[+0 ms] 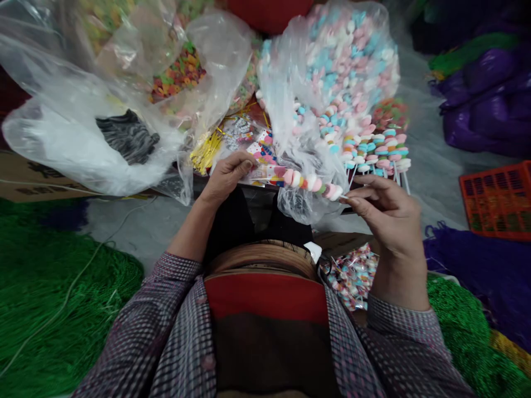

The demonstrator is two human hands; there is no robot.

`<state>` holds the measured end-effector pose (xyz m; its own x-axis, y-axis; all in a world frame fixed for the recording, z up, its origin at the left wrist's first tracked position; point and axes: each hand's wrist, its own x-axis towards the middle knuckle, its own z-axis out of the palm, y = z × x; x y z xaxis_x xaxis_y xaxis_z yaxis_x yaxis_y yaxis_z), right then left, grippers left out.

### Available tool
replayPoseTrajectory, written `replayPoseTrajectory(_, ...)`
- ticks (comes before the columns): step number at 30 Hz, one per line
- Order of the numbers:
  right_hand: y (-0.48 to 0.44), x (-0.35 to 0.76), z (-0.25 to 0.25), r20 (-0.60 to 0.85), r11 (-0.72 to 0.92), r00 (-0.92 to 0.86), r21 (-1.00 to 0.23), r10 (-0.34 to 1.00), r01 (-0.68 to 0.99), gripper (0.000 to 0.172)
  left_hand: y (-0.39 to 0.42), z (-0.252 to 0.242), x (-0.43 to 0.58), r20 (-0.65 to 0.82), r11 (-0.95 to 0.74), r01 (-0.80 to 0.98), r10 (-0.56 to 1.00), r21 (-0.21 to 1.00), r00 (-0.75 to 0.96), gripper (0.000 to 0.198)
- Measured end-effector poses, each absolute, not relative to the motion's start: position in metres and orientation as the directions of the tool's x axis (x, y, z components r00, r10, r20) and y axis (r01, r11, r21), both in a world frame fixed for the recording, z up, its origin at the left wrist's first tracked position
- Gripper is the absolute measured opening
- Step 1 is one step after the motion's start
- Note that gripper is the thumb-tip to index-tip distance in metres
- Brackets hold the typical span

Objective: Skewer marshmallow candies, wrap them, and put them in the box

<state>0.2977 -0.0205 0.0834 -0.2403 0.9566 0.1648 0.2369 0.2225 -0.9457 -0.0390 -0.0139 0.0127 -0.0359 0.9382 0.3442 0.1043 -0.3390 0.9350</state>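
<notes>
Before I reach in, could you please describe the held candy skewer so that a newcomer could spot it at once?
Find the large clear bag of pink, blue and white candies, then go down to the right hand. The candy skewer extends from there toward the left hand. Unlike the clustered skewers beyond the right hand, which run up and down the picture, this one lies crosswise.

Clear plastic wrapper with colourful print [271, 174]: print blurred; cannot tell whether the tip of the pink-and-white candy skewer [313, 183] sits inside. Brown cardboard box [16, 177]: lettering partly covered, blurred. 2 items cut off at the sides: orange plastic crate [498, 199], right edge; green stringy heap [50, 309], left. Red object [269, 14]: cropped by top edge, identity unclear.
</notes>
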Motion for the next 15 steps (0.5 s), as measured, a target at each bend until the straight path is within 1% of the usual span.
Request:
replayPoseTrajectory(4, -0.0199, 0.3023, 0.0838, 0.130, 0.193, -0.273, -0.956, 0.953, 0.220, 0.037, -0.0132, 0.0117, -0.0393, 0.335, -0.331, 0.135, 0.942, 0.934, -0.009, 0.038)
replayPoseTrajectory(8, -0.0197, 0.3033, 0.0842, 0.115, 0.180, -0.262, -0.954, 0.958, 0.239, 0.037, -0.0127, 0.0087, -0.0383, 0.330, -0.325, 0.103, 0.944, 0.940, -0.029, 0.039)
replayPoseTrajectory(15, -0.0179, 0.3070, 0.0751, 0.096, 0.134, -0.247, -0.981, 0.964, 0.143, 0.038, -0.0117, 0.0040, -0.0379, 0.321, -0.319, 0.033, 0.945, 0.947, -0.059, 0.040)
